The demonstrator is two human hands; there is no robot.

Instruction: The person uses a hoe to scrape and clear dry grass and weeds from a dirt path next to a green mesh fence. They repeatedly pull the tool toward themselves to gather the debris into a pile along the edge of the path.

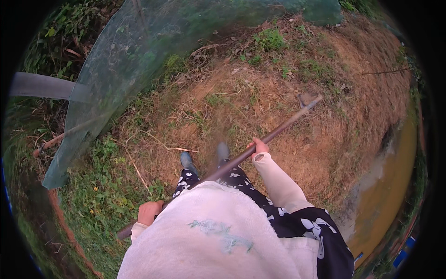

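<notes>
A long-handled hoe slants across my body, its brown wooden handle (235, 160) running from lower left to upper right. My left hand (150, 212) grips it close to the butt end, beside my hip. Farther up the handle, my right hand (258, 146) is closed around it, the sleeve reaching over the wrist. The metal hoe head (308, 99) is at the far end, low over or on the dry grass; whether it touches the soil I cannot tell. Part of the handle is hidden behind the pale cloth (209, 237) over my front.
Green netting (139, 59) hangs along the upper left, near a grey post (43, 85) and a wooden pole (69, 134). My boots (187, 160) stand on sloping soil with dry grass. Muddy brown water (386, 195) lies to the right. Leafy weeds (101, 181) grow at the left.
</notes>
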